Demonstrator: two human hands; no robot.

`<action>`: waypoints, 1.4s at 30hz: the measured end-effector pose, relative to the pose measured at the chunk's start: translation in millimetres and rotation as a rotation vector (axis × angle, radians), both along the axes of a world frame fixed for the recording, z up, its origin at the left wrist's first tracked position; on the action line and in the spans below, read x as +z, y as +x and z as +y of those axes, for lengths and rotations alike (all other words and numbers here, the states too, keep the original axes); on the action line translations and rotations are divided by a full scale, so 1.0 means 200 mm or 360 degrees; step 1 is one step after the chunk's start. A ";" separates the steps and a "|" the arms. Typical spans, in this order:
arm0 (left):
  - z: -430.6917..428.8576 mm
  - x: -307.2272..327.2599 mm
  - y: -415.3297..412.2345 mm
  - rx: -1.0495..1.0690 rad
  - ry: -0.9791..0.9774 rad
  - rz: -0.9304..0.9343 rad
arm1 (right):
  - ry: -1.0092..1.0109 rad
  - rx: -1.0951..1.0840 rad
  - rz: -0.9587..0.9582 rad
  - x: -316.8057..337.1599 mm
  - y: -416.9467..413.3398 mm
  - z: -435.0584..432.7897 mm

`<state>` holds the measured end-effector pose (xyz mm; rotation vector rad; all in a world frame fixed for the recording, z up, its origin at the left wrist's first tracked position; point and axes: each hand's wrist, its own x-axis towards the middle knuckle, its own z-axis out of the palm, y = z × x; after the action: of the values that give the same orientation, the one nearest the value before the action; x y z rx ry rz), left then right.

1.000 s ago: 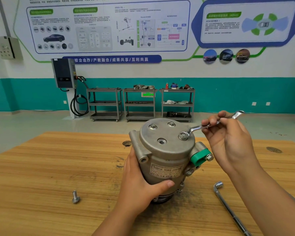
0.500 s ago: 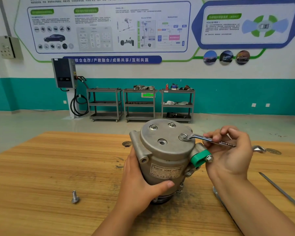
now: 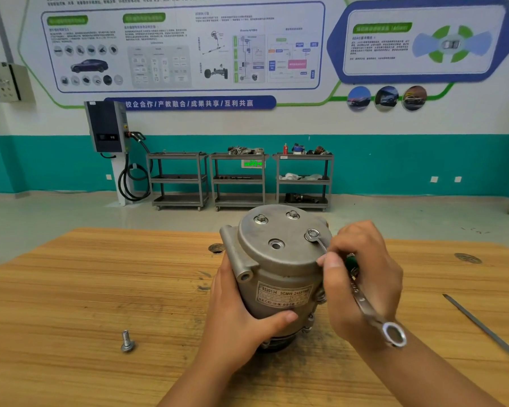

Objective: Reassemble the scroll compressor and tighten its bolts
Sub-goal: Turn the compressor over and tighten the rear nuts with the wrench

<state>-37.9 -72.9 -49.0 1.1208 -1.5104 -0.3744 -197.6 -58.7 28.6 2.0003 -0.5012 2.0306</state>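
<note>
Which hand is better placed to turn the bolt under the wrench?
The right hand, probably. It grips the wrench, whose ring end sits on a bolt on top of the compressor. The left hand grips the compressor's side and seems to steady it.

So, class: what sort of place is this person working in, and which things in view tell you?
Probably an automotive training workshop: car-technology wall posters, a wall-mounted charging unit with cable, and metal carts holding parts.

An automotive training workshop: car-systems wall posters [image 3: 182,48], parts trolleys [image 3: 238,180], wall charger [image 3: 106,126].
</note>
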 end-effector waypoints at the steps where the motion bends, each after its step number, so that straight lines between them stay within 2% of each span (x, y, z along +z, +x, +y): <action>1: 0.00 0.00 0.00 0.0002 0.0000 0.0002 | -0.0050 -0.0057 0.0062 0.00 0.01 0.01; 9: 0.01 0.03 -0.02 -0.0078 0.0024 0.0089 | -0.0318 -0.0295 0.0564 -0.06 0.07 0.01; 15: 0.00 0.01 0.00 -0.0070 0.0059 0.0034 | -0.0470 -0.0531 0.0472 0.00 -0.01 -0.01; 19: -0.01 0.00 0.00 -0.0078 0.0032 0.0023 | -0.0475 -0.0418 0.0636 0.04 -0.05 -0.03; 22: -0.01 -0.01 0.00 -0.0049 -0.0015 0.0016 | -0.0435 -0.0333 0.0642 0.07 -0.08 -0.03; 30: -0.02 -0.02 0.01 -0.0039 -0.0008 0.0035 | -0.0510 -0.0374 0.0714 0.09 -0.08 -0.04; 38: -0.01 -0.01 0.01 -0.0017 -0.0004 -0.0012 | -0.0601 -0.0364 0.0621 0.08 -0.07 0.01; 40: -0.01 -0.01 0.01 -0.0014 -0.0007 -0.0014 | -0.0516 -0.0340 0.0553 0.10 -0.08 0.01; 42: -0.01 -0.01 0.01 -0.0013 0.0005 -0.0007 | -0.0237 -0.0150 0.0426 0.12 -0.10 0.01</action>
<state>-36.6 -75.2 -51.0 1.1188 -1.5192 -0.3799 -218.1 -57.6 53.6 2.0727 -0.3679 1.6601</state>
